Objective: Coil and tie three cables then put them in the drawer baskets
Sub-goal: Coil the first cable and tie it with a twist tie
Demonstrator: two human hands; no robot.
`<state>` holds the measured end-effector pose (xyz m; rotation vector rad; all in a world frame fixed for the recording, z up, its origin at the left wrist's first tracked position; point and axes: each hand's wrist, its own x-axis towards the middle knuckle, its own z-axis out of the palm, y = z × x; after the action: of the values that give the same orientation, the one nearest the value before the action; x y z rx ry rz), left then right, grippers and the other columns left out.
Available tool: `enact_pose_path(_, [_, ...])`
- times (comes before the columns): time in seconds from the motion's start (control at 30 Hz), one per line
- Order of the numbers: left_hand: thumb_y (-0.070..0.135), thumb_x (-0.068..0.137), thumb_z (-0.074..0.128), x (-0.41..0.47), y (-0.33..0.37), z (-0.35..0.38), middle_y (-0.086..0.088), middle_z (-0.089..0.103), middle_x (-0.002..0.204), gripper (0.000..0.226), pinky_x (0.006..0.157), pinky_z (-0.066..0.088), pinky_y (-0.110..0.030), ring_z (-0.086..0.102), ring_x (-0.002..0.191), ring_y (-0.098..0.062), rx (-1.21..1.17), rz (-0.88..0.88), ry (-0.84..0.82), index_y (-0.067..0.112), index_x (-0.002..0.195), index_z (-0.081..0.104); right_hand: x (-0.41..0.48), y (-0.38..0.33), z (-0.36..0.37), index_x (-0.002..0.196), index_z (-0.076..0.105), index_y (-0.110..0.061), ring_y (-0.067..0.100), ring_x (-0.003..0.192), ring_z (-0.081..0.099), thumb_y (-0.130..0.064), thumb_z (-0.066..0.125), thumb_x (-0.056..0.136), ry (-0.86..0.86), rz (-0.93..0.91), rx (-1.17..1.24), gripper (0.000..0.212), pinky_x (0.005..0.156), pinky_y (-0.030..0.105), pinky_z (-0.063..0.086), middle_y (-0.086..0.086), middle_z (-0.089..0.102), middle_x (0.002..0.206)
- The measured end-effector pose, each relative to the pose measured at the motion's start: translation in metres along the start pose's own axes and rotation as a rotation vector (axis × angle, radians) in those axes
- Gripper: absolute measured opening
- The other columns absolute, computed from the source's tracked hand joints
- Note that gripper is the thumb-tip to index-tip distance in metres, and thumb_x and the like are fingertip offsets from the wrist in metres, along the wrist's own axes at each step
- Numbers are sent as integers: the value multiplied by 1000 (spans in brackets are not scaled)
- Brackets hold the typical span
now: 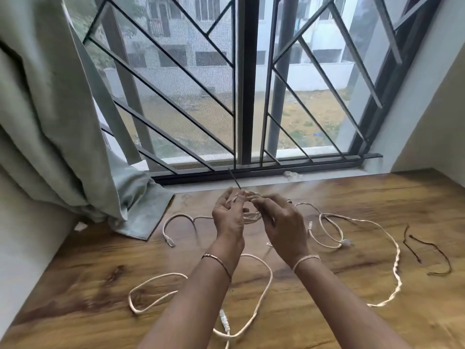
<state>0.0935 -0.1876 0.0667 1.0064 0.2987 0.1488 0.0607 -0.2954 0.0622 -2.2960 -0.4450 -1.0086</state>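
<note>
Lit evenly by soft grey daylight from the window [247, 96] ahead; bright, without glare. Only faint, diffuse shadows on the counter [364, 197]. Motion-blurred at the left hand [230, 216], right hand [283, 224] and the coiled cable [253, 215] between them. Bent by wide-angle distortion toward the edges.

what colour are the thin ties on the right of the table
Dark brown thin ties, clearest in the head view.
</note>
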Motion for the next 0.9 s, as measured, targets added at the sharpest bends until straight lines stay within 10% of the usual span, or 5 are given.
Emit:
enact_pose_path(0.4, [2,85,67,-6,6,-6,-6,66,75,10,53,51,-21,61,61,-13,14,54,24,11,84,66,12,-13,0,98,73,-16,8,75,65,-8,70,82,141,113,190,18,71,30,55,-5,71,89])
enact_pose_path(0.67, [10,81,73,-13,7,-14,-8,70,80,8,77,52,-62,64,75,-29,133,175,-8,17,80,69,22,-25,10,83,70,-17,9,70,68,-9,74,79,209,441,486,10,71,33,58,-5,71,75])
enact_pose_path(0.9, [-1,86,64,-16,12,-19,-7,71,89,22,83,53,-48,66,82,-21,157,230,-20,20,87,69,27,-38,17,85,72,-17,6,69,68,-8,72,81,185,462,529,10,70,31,58,-6,72,76])
